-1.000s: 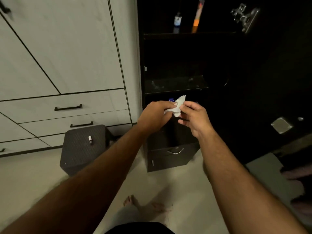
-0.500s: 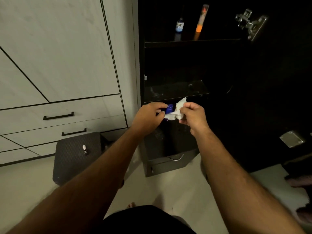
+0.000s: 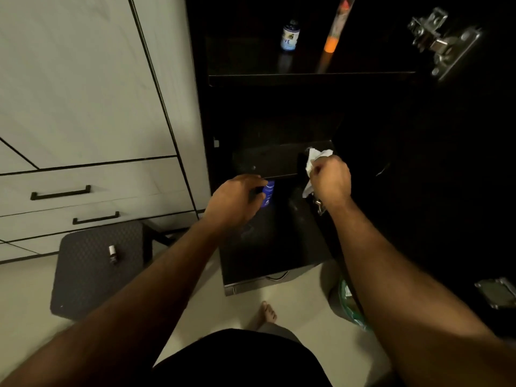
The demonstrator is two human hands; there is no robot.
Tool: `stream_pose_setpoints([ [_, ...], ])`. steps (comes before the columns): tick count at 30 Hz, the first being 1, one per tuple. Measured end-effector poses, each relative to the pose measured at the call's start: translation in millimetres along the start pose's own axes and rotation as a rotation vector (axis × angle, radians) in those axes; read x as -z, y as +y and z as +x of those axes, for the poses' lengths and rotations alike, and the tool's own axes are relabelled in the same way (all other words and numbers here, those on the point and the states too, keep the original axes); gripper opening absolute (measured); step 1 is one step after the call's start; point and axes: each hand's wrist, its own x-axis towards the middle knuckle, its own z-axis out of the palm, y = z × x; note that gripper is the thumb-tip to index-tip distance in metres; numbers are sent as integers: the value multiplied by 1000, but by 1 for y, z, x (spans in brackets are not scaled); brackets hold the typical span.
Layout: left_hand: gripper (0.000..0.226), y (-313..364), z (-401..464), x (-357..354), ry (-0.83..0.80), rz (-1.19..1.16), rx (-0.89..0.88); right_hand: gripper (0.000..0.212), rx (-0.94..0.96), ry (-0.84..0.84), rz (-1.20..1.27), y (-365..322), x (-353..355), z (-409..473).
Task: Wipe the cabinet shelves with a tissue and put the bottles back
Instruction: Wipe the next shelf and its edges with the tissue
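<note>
An open dark cabinet stands ahead. My left hand (image 3: 234,201) grips a small blue bottle (image 3: 267,193) just below the front edge of the middle shelf (image 3: 268,163). To the right of it, my right hand (image 3: 331,177) is closed on a crumpled white tissue (image 3: 314,160) at the right end of that shelf. On the upper shelf (image 3: 310,75) stand a small dark bottle with a pale label (image 3: 290,36) and a tall thin tube with an orange band (image 3: 336,32).
A dark quilted stool (image 3: 83,269) with a tiny bottle (image 3: 112,254) on top stands on the floor at the left, before white drawers (image 3: 92,188). The open cabinet door with metal hinges (image 3: 444,43) is at the right. My bare foot (image 3: 268,314) is below.
My hands have parted: the right hand carried the tissue right and up to the middle shelf, while the left kept the blue bottle lower left. The view has come closer to the cabinet.
</note>
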Motion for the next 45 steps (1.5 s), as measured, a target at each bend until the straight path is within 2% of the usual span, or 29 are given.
stream_pose_setpoints([
  [8, 38, 39, 60, -28, 25, 72, 61, 30, 36, -85, -207, 39, -9, 78],
  [12, 38, 43, 70, -36, 24, 70, 101, 32, 69, -58, -173, 41, -20, 83],
  [16, 37, 39, 80, -37, 11, 103, 90, 35, 99, -138, -51, 46, -33, 84],
  [23, 35, 22, 92, -27, 17, 112, 62, 82, 330, -299, -32, 29, -61, 43],
  [25, 35, 16, 95, -20, -5, 90, 63, 89, 382, -316, -55, 31, -61, 30],
  [27, 35, 11, 98, -12, -33, 96, 46, 97, 342, -329, -145, 42, -57, 31],
  [30, 35, 4, 101, -4, -70, 93, 34, 99, 138, -389, -250, 48, -51, 55],
  [34, 33, 4, 103, 2, -78, 66, 30, 104, -56, -365, -217, 20, -58, 73],
  [35, 33, 4, 104, 3, -78, 53, 24, 107, -40, -358, -194, 13, -62, 70],
  [39, 32, 2, 110, 6, -80, 13, -1, 108, 223, -392, -242, 20, -58, 43],
  [40, 32, 1, 111, 7, -88, 10, 7, 107, 222, -397, -269, 29, -53, 44],
  [45, 31, -1, 113, 6, -117, 8, 31, 99, -60, -424, -278, 33, -48, 78],
])
